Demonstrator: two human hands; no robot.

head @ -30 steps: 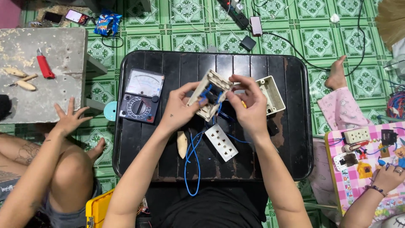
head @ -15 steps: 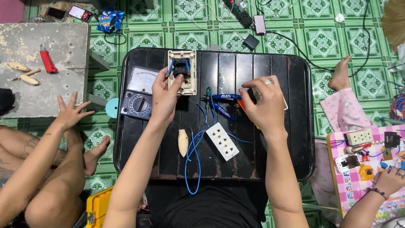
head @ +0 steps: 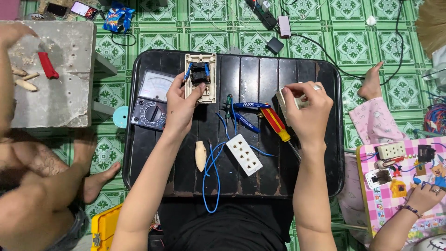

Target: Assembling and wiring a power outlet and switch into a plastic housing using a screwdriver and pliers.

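A black slatted worktop (head: 320, 176) is set on a green patterned tile floor (head: 223, 39). At its left edge an analogue multimeter (head: 151, 100) is laid. A cream switch plate (head: 200, 76) with blue wires is held at the far side by the left hand (head: 181, 104), fingers clamped on its lower edge. Blue-handled pliers (head: 248, 108), a red-and-yellow screwdriver (head: 275, 123) and a white socket strip (head: 244, 154) lie between the hands. A cream box (head: 284, 98) is gripped by the right hand (head: 306, 111), fingers curled over it.

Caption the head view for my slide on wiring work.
Left hand holds a switch plate, right hand a box, above a black tray.
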